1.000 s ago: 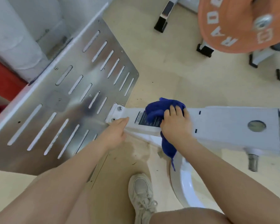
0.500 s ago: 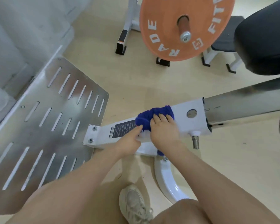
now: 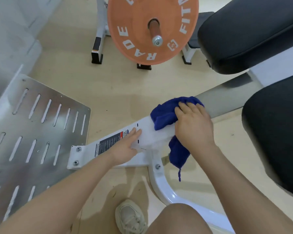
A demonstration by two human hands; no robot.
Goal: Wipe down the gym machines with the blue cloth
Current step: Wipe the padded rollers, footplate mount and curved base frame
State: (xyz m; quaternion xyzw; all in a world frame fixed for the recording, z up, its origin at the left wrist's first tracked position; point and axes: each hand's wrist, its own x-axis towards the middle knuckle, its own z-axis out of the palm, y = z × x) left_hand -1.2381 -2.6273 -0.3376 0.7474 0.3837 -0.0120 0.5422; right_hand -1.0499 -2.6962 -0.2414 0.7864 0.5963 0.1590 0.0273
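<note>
— What is the room like?
— It has a pale tan floor (image 3: 118, 85). A white machine beam (image 3: 147, 135) runs low across it, bolted to a shiny metal footplate (image 3: 32, 125) with long slots.

— What else is around?
— An orange weight plate (image 3: 134, 31) stands behind the beam on a bar. Two black pads (image 3: 247, 31) are on the right. A pale sneaker (image 3: 130, 217) is on the floor near the bottom, beside a curved white leg of the machine.

— Where is the blue cloth (image 3: 166, 114)?
— It lies bunched on top of the beam, and one end hangs down the near side.

— What do the hands do?
— The right hand (image 3: 193, 125) presses on the cloth with its fingers bent over it. The left hand (image 3: 125, 146) lies flat on the beam, fingers straight and close together, touching the label (image 3: 108, 142).
</note>
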